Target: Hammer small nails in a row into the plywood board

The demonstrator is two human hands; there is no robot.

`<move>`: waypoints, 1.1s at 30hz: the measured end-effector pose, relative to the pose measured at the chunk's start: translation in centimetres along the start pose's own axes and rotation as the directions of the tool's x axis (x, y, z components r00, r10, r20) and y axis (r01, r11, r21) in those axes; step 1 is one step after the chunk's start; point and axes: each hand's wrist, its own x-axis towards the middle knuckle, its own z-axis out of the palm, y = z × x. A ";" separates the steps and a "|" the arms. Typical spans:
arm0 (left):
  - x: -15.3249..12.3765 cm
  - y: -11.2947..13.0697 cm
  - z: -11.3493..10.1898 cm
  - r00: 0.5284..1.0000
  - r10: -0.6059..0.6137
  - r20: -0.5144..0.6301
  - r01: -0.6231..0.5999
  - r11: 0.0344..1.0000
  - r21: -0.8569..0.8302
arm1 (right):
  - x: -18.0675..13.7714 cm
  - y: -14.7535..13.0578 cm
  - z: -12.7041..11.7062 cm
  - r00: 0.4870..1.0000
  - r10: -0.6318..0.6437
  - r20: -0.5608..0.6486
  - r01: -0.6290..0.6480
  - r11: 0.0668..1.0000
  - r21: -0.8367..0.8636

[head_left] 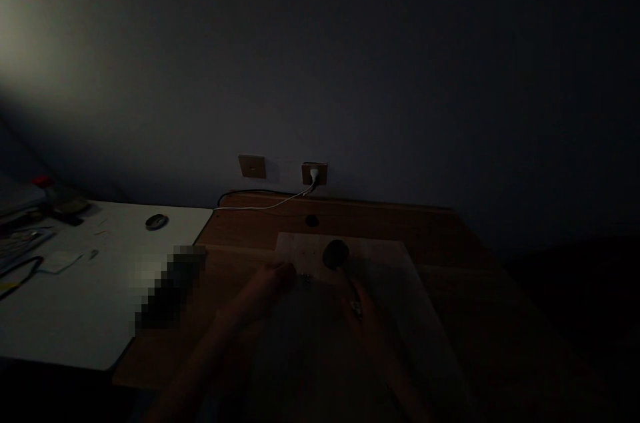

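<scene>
The picture is very dark. A pale board or sheet (395, 263) lies on the wooden table, with both hands over it. My left hand (277, 274) is at the board's left side with its fingers curled together; what they hold, if anything, is hidden. Just right of its fingertips lie a few small shiny pieces (305, 279), too small to name. My right hand (367, 309) is closed around a small object with a light glint (356, 308). A round dark disc (335, 254) sits just beyond that hand's fingers; whether it joins the held object I cannot tell.
A white table (60, 316) adjoins the wooden one (245, 226) on the left, bearing a round tin-like object (157, 222) and a red-capped bottle (60, 196). A blurred dark patch (173, 289) covers the tables' join. A white cable (260, 207) runs to a wall socket (314, 173).
</scene>
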 end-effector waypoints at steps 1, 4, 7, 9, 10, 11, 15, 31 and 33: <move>0.3 -0.1 -0.1 1.000 0.026 0.003 -0.026 1.000 -0.010 | 0.0 0.1 0.1 1.000 0.006 -0.003 -0.006 1.000 -0.003; 1.5 -0.5 -0.2 0.996 0.078 -0.034 -0.079 0.997 -0.014 | 0.1 0.3 0.3 0.999 0.035 0.042 -0.035 0.999 -0.001; 3.2 -1.2 -0.3 0.993 0.063 -0.096 -0.062 0.998 0.010 | 0.0 0.1 0.1 0.997 0.064 0.045 -0.064 0.998 -0.002; 4.4 -1.7 -0.2 0.992 0.043 -0.115 -0.039 0.998 0.041 | -0.1 -0.3 -0.2 0.997 0.062 0.040 -0.062 0.998 0.005; 5.0 -2.0 -0.1 0.992 0.041 -0.121 -0.036 0.998 0.051 | -0.1 -0.5 -0.4 0.997 0.062 0.044 -0.063 0.998 0.011; 5.4 -2.3 0.1 0.990 0.044 -0.131 -0.037 0.998 0.056 | -0.1 -0.7 -0.6 0.996 0.066 0.054 -0.066 0.998 0.014; 6.8 -3.3 1.1 0.973 0.043 -0.228 -0.032 0.998 0.054 | -0.1 -0.8 -0.9 0.994 0.076 0.073 -0.078 0.997 0.016; 7.4 -4.3 2.9 0.957 0.081 -0.278 -0.086 0.996 -0.009 | 0.0 -0.5 -0.8 0.993 0.030 0.117 -0.044 0.992 0.120; 7.5 -4.5 3.0 0.957 0.053 -0.285 -0.061 0.998 -0.022 | 0.3 -1.1 -0.9 0.991 0.032 0.128 -0.050 0.989 0.140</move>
